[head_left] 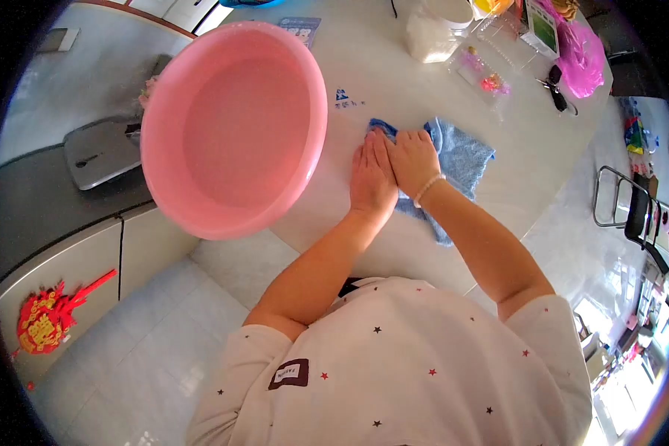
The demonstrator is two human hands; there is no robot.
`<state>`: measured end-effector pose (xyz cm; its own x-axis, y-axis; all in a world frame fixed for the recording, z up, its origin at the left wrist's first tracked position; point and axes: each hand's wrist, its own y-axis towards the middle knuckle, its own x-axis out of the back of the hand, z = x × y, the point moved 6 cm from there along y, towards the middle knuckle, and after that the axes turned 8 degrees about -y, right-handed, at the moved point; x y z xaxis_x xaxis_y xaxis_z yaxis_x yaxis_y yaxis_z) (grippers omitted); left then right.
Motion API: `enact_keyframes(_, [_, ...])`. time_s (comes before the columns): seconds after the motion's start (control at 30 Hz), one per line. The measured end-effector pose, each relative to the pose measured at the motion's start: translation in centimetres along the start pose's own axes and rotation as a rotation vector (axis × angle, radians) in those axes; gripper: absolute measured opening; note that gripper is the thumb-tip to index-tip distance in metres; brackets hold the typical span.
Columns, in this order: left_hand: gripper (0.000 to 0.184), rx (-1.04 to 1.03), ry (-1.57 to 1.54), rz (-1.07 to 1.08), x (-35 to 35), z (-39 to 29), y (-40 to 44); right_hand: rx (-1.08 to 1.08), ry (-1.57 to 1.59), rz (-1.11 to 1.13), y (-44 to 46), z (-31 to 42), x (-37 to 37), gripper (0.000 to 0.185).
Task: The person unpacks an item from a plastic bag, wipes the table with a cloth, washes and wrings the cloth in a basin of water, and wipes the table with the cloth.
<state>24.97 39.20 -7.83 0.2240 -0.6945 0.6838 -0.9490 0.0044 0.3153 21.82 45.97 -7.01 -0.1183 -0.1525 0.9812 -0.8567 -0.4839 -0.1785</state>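
Note:
A blue cloth lies spread and rumpled on the pale tabletop. My left hand rests at its left side, fingers stretched out and flat, close against my right hand. My right hand, with a beaded bracelet at the wrist, presses down on the cloth with bent fingers that seem to grip it. What lies beneath both palms is hidden. To the left of my hands, a large pink basin is tilted towards me at the table's edge.
Toward the back right are a white tub, a clear plastic tray, a pink plastic bag and keys. A grey cabinet with a red ornament stands left. A chair is at right.

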Motion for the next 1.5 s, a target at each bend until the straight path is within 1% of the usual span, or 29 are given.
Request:
enact_keyframes(0.03, [0.038,-0.113,0.021,-0.099,0.4,-0.9,-0.3,-0.001,0.013,-0.058,-0.7,0.0,0.2,0.027])
enact_keyframes(0.07, [0.037,-0.009,-0.019,-0.036,0.0,0.1,0.0,0.01,0.022,-0.13,-0.2,-0.1,-0.1,0.027])
enact_keyframes(0.13, [0.033,0.194,-0.097,0.093,0.3,1.8,3.0,-0.022,-0.035,0.027,3.5,-0.1,0.8,0.025])
enact_keyframes(0.17, [0.025,0.093,-0.133,-0.076,1.2,1.9,4.7,-0.035,-0.009,0.006,5.5,-0.3,1.1,0.024])
enact_keyframes(0.2, [0.039,0.182,-0.046,0.079,0.1,4.1,6.6,-0.045,0.014,-0.022,7.2,-0.8,1.4,0.022])
enact_keyframes(0.3, [0.04,0.274,-0.013,0.225,-0.3,5.2,8.8,-0.03,-0.043,0.028,9.5,-1.3,0.8,0.021])
enact_keyframes(0.33, [0.037,0.367,0.054,0.277,0.0,4.3,8.2,-0.022,-0.01,0.091,8.6,-1.0,0.8,0.021])
enact_keyframes(0.4, [0.02,0.198,0.141,0.044,-0.6,2.4,3.9,-0.01,0.053,0.203,5.3,-1.1,0.7,0.021])
enact_keyframes(0.5, [0.016,-0.046,0.194,-0.109,0.1,1.2,3.1,-0.004,-0.089,-0.196,2.2,-0.4,0.3,0.02])
enact_keyframes(0.53, [0.017,-0.123,0.198,-0.12,0.5,0.5,3.1,-0.006,-0.065,-0.117,3.3,-0.7,0.9,0.02])
enact_keyframes(0.6, [0.034,0.142,0.147,0.143,0.1,3.5,7.1,-0.012,-0.011,0.053,7.3,-1.1,1.7,0.02])
enact_keyframes(0.63, [0.044,0.264,0.12,0.258,-0.4,4.7,8.9,-0.027,-0.015,0.016,9.5,-1.3,1.4,0.019])
enact_keyframes(0.67, [0.044,0.281,0.099,0.25,-0.5,5.0,9.2,-0.04,-0.02,-0.021,10.7,-1.6,1.3,0.017])
enact_keyframes(0.73, [0.043,0.318,0.065,0.243,-0.6,5.5,9.2,-0.023,0.04,0.05,9.8,-1.7,1.6,0.017])
enact_keyframes(0.77, [0.038,0.273,0.071,0.18,-0.4,4.7,7.9,-0.018,0.076,0.084,9.0,-1.4,1.7,0.017])
enact_keyframes(0.83, [0.028,0.185,0.081,0.043,-0.1,2.2,3.9,0.089,-0.032,0.081,4.9,-0.7,0.9,0.017])
enact_keyframes(0.87, [0.023,0.063,0.11,-0.028,0.6,1.3,3.5,0.023,0.016,-0.166,2.7,-0.5,0.8,0.016])
enact_keyframes(0.93, [0.014,-0.175,0.164,-0.169,1.6,-0.5,3.0,0.034,0.005,-0.116,4.2,-0.5,0.6,0.016])
enact_keyframes(1.03, [0.036,0.276,0.111,0.201,0.5,4.2,7.8,-0.007,0.001,-0.084,8.4,-0.5,2.1,0.016])
enact_keyframes(1.13, [0.039,0.365,0.013,0.22,0.5,4.9,9.1,-0.011,0.056,0.016,9.5,-1.2,1.9,0.016])
enact_keyframes(1.17, [0.036,0.273,0.043,0.146,0.5,4.3,7.8,-0.016,0.084,0.054,9.2,-1.0,1.7,0.016])
enact_keyframes(1.2, [0.033,0.174,0.075,0.068,0.0,3.6,5.3,0.058,-0.026,0.143,7.1,-0.6,1.5,0.018])
enact_keyframes(1.23, [0.031,0.076,0.109,-0.009,0.0,2.8,3.8,0.051,0.036,0.135,5.6,-0.5,0.0,0.019])
enact_keyframes(1.27, [0.031,0.029,0.088,-0.055,0.5,2.2,3.4,0.056,0.021,-0.096,3.3,-0.2,0.4,0.021])
enact_keyframes(1.33, [0.03,-0.054,0.041,-0.148,1.1,1.3,2.9,0.043,-0.008,-0.083,4.6,-0.2,1.2,0.02])
enact_keyframes(1.37, [0.033,0.03,0.058,-0.073,0.6,2.5,3.6,0.032,-0.016,-0.065,4.9,-0.1,1.4,0.019])
enact_keyframes(1.4, [0.036,0.117,0.074,0.007,0.7,3.8,5.5,0.037,-0.027,0.12,6.9,0.0,2.5,0.019])
enact_keyframes(1.47, [0.041,0.245,0.074,0.127,1.1,4.9,8.6,-0.007,0.0,-0.039,11.0,-0.4,1.8,0.021])
enact_keyframes(1.5, [0.043,0.302,0.059,0.186,1.3,4.9,9.3,-0.001,0.008,0.008,10.7,-0.6,1.7,0.021])
